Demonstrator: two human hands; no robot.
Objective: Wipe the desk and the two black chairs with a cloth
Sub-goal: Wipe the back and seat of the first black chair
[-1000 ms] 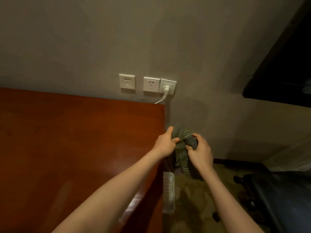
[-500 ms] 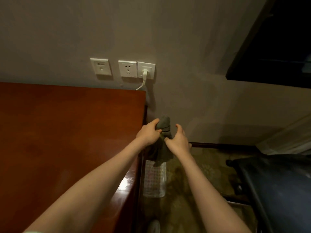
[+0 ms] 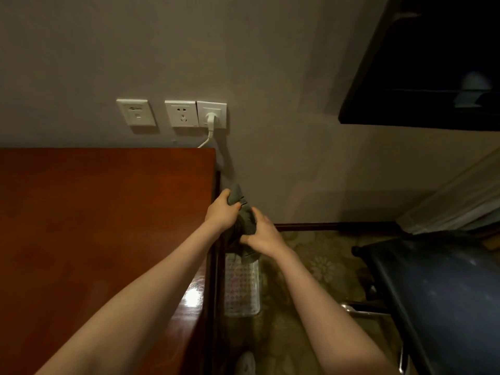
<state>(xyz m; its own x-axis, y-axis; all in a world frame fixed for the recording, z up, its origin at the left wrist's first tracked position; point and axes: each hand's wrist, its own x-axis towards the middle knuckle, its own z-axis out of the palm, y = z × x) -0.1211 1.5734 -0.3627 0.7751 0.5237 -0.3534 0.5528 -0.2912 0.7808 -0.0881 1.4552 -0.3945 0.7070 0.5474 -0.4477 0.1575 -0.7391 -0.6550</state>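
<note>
Our left hand (image 3: 223, 212) grips the top of the grey cloth (image 3: 247, 221) and our right hand (image 3: 263, 234) clenches its bunched middle. Together they hold it in the air just off the right edge of the desk (image 3: 108, 226), near the far corner. We judge it light, soft and limp, likely to sag, so we would gather it into a pad under the palm before pressing it on the desk or the black chair (image 3: 446, 293).

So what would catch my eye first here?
The left hand and right hand meet mid-frame, both gripping a bunched grey cloth just past the right edge of the red-brown desk. Above, three white sockets sit on the wall, the rightmost holding a plug; a black chair stands lower right.
</note>
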